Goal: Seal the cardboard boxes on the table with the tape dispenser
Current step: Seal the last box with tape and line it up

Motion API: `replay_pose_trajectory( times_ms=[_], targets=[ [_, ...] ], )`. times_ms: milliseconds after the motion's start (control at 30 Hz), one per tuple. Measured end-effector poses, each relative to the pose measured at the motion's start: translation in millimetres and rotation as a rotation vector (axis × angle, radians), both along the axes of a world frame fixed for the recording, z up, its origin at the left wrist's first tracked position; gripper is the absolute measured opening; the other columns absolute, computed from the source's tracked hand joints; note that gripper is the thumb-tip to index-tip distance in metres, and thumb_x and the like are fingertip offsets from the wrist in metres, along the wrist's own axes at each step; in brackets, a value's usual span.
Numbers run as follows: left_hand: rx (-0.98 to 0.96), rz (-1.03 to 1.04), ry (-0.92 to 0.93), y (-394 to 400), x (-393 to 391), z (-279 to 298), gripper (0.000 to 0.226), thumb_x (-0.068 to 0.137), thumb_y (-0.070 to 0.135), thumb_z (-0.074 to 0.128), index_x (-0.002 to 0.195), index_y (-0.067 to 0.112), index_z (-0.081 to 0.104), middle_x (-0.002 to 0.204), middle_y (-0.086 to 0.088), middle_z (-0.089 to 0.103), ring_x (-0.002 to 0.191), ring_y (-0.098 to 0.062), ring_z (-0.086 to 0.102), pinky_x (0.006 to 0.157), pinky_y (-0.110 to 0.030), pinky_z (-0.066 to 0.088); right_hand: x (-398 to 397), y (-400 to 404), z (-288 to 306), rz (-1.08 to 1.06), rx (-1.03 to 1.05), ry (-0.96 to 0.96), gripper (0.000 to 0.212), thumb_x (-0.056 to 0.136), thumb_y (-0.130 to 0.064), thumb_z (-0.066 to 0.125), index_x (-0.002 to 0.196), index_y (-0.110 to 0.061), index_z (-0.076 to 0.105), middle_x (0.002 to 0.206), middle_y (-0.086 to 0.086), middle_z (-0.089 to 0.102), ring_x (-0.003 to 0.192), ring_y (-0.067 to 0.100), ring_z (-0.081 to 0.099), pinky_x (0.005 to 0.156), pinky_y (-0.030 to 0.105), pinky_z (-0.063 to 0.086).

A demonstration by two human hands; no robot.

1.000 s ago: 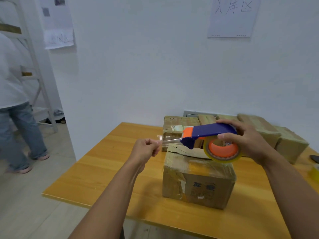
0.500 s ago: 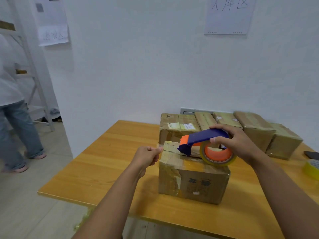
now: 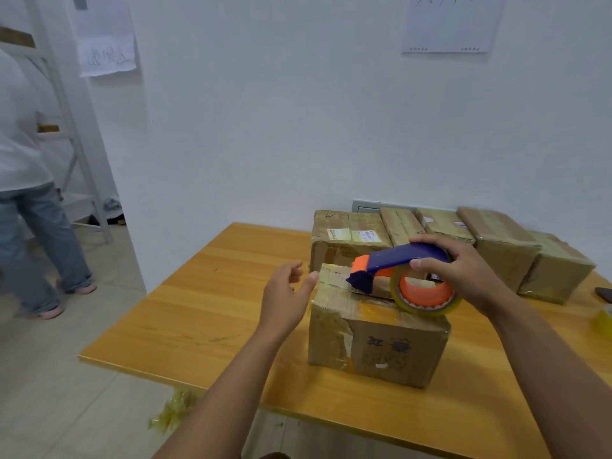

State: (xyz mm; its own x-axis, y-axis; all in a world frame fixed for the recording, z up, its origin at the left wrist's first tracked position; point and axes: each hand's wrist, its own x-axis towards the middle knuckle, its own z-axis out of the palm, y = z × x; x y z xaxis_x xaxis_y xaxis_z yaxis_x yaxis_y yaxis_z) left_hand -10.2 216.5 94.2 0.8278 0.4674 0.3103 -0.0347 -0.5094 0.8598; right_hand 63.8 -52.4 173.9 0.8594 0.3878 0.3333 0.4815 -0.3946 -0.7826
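right hand (image 3: 463,273) grips the tape dispenser (image 3: 402,274) on the front box (image 3: 377,339); left hand (image 3: 284,303), grip open, hovers beside the box on the tabletop (image 3: 198,319).

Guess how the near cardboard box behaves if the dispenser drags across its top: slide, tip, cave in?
The near cardboard box sits low and wide on the table, so tipping seems unlikely. No hand braces it, so it may slide. Its creased top may flex under the tape dispenser.

left hand (image 3: 284,301): centre frame, fingers loosely spread, empty | right hand (image 3: 462,271): right of centre, fingers curled, gripping
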Motion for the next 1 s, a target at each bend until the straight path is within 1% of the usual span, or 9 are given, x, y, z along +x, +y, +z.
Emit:
replay_pose_trajectory(
  times_ms=[67,133,200,367,500,567,700,867,1000],
  targets=[
    [0.039,-0.099,-0.085,-11.4,-5.0,5.3,0.051,0.095,0.047,0.056,0.141,0.027,0.048,0.143,0.009,0.05,0.118,0.0,0.045,0.095,-0.022,0.043,0.1,0.4,0.1,-0.002,0.0,0.0,0.05,0.069,-0.047,0.067,0.117,-0.038,0.061,0.115,-0.016,0.059,0.101,0.008,0.057,0.076,0.024,0.046],
    [0.078,-0.23,-0.022,-20.9,-8.3,6.5,0.063,0.093,0.051,0.057,0.148,0.028,0.039,0.154,0.011,0.035,0.134,-0.004,0.036,0.108,-0.028,0.035,-0.1,-0.4,-0.1,-0.005,-0.003,-0.002,0.051,0.069,-0.047,0.067,0.118,-0.037,0.061,0.114,-0.016,0.059,0.101,0.006,0.057,0.075,0.022,0.045],
    [0.171,-0.296,0.072,-26.6,-9.4,3.2,0.079,0.088,0.056,0.06,0.154,0.026,0.028,0.161,0.01,0.02,0.145,-0.008,0.023,0.111,-0.028,0.028,-1.0,-1.3,-0.3,-0.003,0.004,-0.002,0.052,0.069,-0.046,0.067,0.119,-0.035,0.061,0.114,-0.016,0.06,0.098,0.003,0.058,0.074,0.02,0.045],
    [0.182,-0.316,0.126,-29.9,-9.1,-3.5,0.094,0.083,0.061,0.064,0.156,0.026,0.017,0.164,0.007,0.005,0.148,-0.012,0.016,0.109,-0.026,0.026,-1.6,-3.0,-2.3,-0.003,0.022,-0.006,0.049,0.07,-0.046,0.067,0.118,-0.037,0.061,0.114,-0.016,0.059,0.098,0.004,0.058,0.075,0.02,0.046],
    [0.333,-0.308,0.113,-29.0,-11.6,-3.9,0.099,0.075,0.073,0.052,0.156,0.026,0.018,0.164,0.01,-0.005,0.15,-0.01,0.004,0.117,-0.036,0.024,-2.2,-1.6,-2.0,-0.003,0.031,-0.003,0.051,0.069,-0.046,0.066,0.119,-0.035,0.06,0.115,-0.017,0.057,0.099,0.005,0.057,0.074,0.019,0.046],
    [0.487,-0.332,0.106,-26.1,-13.5,-6.4,0.101,0.073,0.077,0.048,0.155,0.027,0.019,0.163,0.013,-0.006,0.149,-0.005,-0.002,0.118,-0.035,0.022,-1.9,-0.8,-2.2,-0.008,0.038,-0.005,0.054,0.069,-0.047,0.066,0.121,-0.033,0.059,0.116,-0.016,0.057,0.101,0.006,0.057,0.074,0.019,0.046],
    [0.722,-0.293,0.125,-9.3,-8.7,-6.3,0.096,0.078,0.078,0.042,0.155,0.025,0.021,0.163,0.012,0.007,0.148,-0.005,0.008,0.116,-0.033,0.03,-0.9,6.4,-0.8,-0.006,0.045,-0.016,0.053,0.074,-0.043,0.073,0.124,-0.032,0.06,0.116,-0.011,0.059,0.101,0.006,0.058,0.073,0.016,0.045],
    [0.95,-0.282,0.118,-5.9,-6.3,4.0,0.097,0.082,0.083,0.029,0.157,0.023,0.017,0.164,0.006,0.009,0.15,-0.008,0.001,0.12,-0.029,0.001,2.3,15.6,-1.9,-0.009,-0.005,-0.026,0.052,0.082,-0.035,0.076,0.129,-0.033,0.055,0.117,-0.013,0.055,0.102,0.006,0.056,0.079,0.021,0.046],
    [0.928,-0.239,0.16,-18.6,-8.4,3.7,0.1,0.078,0.087,0.03,0.157,0.028,0.013,0.163,0.01,0.014,0.149,-0.007,0.007,0.118,-0.03,0.018,3.3,14.9,-2.8,-0.043,-0.037,-0.011,0.051,0.081,-0.04,0.076,0.123,-0.028,0.051,0.112,-0.01,0.055,0.099,0.01,0.057,0.076,0.023,0.047]
  ],
)
